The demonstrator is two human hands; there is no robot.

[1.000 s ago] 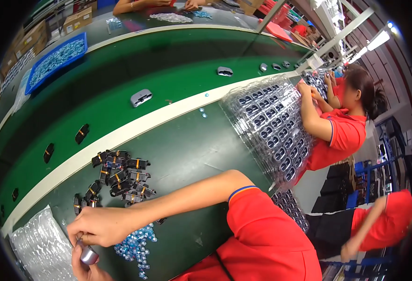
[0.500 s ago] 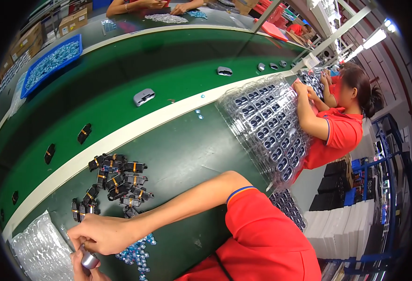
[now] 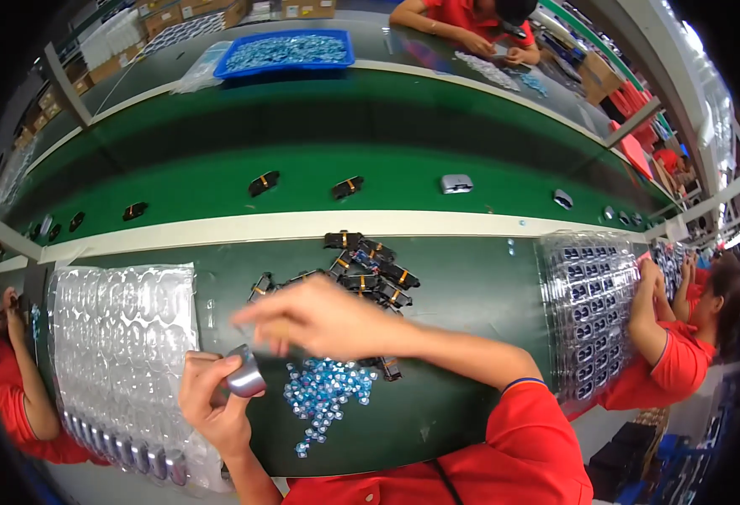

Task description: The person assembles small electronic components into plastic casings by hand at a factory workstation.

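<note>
My left hand (image 3: 212, 400) grips a small, glossy grey-purple rounded casing (image 3: 247, 374) between thumb and fingers, above the near edge of the bench. Just above it and to the right, my right hand (image 3: 323, 320) hovers with its index finger stretched out. Motion smears it a little, and nothing shows in its grasp. Beneath that hand lies a loose heap of small blue-and-white pieces (image 3: 328, 391). Behind it is a pile of black plastic parts with orange strips (image 3: 366, 273), partly covered by my right hand and wrist.
A clear blister tray (image 3: 126, 328) sits left, grey-purple casings along its near edge. Stacked trays of dark parts (image 3: 587, 311) stand right. A green belt (image 3: 218, 181) across the bench carries black parts and grey casings. Beyond is a blue tray (image 3: 353, 52). Co-workers sit around.
The view has swung left, bringing the whole blister tray into sight. My right hand has come away from the casing, which stays in my left hand.
</note>
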